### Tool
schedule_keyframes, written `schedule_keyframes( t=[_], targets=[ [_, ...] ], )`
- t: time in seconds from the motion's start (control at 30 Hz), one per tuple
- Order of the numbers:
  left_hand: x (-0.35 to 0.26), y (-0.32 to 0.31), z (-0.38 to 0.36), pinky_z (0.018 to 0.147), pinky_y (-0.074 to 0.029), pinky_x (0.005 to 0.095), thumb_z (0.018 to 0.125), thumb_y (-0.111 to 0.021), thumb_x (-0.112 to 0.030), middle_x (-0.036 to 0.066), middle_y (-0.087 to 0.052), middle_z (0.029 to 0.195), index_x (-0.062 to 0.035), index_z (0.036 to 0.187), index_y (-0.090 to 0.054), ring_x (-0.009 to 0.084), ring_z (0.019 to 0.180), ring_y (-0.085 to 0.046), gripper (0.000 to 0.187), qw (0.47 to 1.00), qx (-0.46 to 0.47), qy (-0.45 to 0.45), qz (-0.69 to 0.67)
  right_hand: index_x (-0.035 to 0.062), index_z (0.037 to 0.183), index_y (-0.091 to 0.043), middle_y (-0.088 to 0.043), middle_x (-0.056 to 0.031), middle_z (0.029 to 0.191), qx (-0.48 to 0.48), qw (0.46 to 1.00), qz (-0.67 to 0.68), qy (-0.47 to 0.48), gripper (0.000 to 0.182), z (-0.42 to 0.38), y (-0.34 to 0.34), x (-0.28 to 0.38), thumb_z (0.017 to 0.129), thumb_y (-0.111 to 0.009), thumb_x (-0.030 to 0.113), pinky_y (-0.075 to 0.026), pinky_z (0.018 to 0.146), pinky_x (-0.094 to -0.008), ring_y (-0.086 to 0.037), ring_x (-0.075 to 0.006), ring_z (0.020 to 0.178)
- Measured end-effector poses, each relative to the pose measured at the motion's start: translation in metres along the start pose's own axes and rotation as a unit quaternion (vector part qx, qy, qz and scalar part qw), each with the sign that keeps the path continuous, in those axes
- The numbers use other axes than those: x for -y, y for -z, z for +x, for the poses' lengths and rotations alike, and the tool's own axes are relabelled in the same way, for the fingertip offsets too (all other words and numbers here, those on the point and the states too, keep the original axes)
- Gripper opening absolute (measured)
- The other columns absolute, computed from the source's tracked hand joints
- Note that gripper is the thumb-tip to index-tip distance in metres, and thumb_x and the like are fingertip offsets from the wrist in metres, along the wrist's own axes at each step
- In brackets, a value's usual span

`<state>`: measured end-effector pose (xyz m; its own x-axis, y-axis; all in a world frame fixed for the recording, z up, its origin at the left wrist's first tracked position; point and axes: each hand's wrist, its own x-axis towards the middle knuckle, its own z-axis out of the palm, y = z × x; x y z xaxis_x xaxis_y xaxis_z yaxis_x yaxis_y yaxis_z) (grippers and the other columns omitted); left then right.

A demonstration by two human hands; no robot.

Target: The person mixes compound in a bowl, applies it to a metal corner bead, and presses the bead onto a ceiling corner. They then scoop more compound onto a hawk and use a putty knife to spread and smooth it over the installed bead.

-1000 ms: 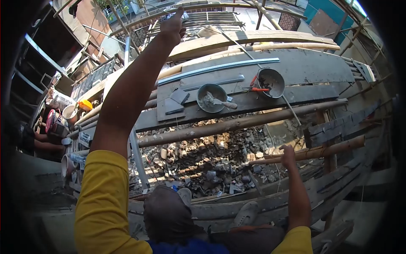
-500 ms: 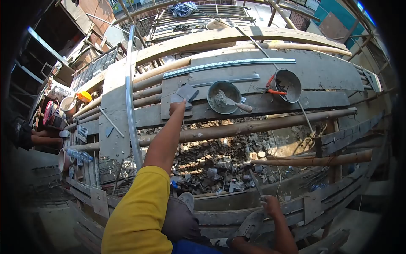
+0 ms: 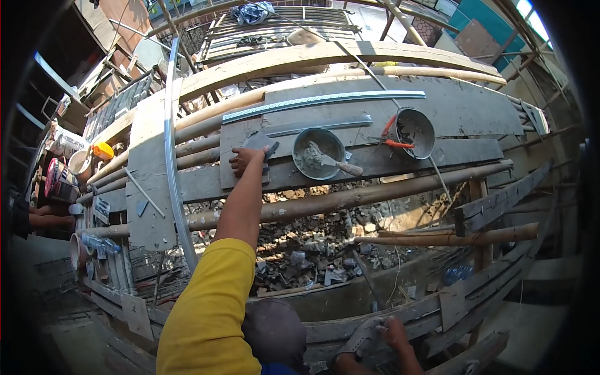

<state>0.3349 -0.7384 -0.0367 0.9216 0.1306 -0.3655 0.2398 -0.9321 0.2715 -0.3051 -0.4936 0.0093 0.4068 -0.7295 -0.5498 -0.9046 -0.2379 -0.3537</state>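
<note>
My left hand (image 3: 245, 161), at the end of a yellow-sleeved arm, reaches over the plank with its fingers apart. It is right at a flat grey piece (image 3: 256, 140) with a dark block-like part along its right side. To its right sits a round bowl (image 3: 296, 169) of wet grey mortar, a trowel (image 3: 342, 166) resting in it with its wooden handle over the rim. Low in the view, my right hand (image 3: 394, 331) is beside my sandalled foot (image 3: 361, 337), fingers curled together; what they hold is too small to make out.
A second bowl (image 3: 427, 137) carries orange-handled pliers (image 3: 397, 144). Long metal strips (image 3: 325, 104) lie across the boards; another strip (image 3: 169, 137) crosses at left. Bamboo poles (image 3: 350, 190) span a gap over rubble (image 3: 306, 250). Another person's legs (image 3: 53, 215) show at far left, near buckets (image 3: 59, 181).
My left hand has shifted from gripping the grey piece's near edge to lying beside it with fingers spread. My right hand has drawn down toward my foot. The view has swung slightly right.
</note>
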Motion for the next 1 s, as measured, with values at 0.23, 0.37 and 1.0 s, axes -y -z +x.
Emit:
schedule_keyframes(
  t=[0.23, 0.37, 1.0],
  targets=[
    [0.005, 0.002, 0.009, 0.104, -0.036, 0.0436, 0.052, -0.088, -0.052, 0.014, -0.042, 0.135, -0.0109, 0.123, -0.053, 0.0328, 0.123, -0.042, 0.089, 0.998, 0.055, -0.025, -0.015, 0.0008, 0.089, -0.063, -0.062, -0.0216, 0.087, -0.012, 0.999, 0.025, -0.018, 0.022, -0.007, 0.000, -0.001, 0.077, -0.070, 0.018, -0.047, 0.075, -0.0473, -0.059, -0.0419, 0.086],
    [0.015, -0.043, 0.072, 0.101, -0.042, 0.0400, 0.059, -0.088, -0.041, 0.020, -0.049, 0.132, -0.0008, 0.118, -0.057, 0.0330, 0.117, -0.051, 0.079, 0.981, 0.071, -0.053, -0.172, 0.0007, 0.091, -0.063, -0.061, -0.0212, 0.088, -0.011, 0.999, 0.013, -0.028, 0.023, -0.014, 0.001, 0.000, 0.076, -0.070, 0.016, -0.047, 0.075, -0.0466, -0.058, -0.0416, 0.086],
    [0.039, -0.031, 0.045, 0.087, -0.053, 0.0395, 0.075, -0.070, -0.008, 0.021, -0.037, 0.135, -0.0105, 0.122, -0.058, 0.0401, 0.109, -0.054, 0.049, 0.824, 0.032, 0.160, -0.543, -0.0012, 0.088, -0.061, -0.059, -0.0221, 0.090, -0.048, 0.997, 0.054, -0.022, 0.022, -0.014, -0.001, 0.003, 0.077, -0.070, 0.016, -0.045, 0.078, -0.0471, -0.056, -0.0425, 0.090]
  ],
)
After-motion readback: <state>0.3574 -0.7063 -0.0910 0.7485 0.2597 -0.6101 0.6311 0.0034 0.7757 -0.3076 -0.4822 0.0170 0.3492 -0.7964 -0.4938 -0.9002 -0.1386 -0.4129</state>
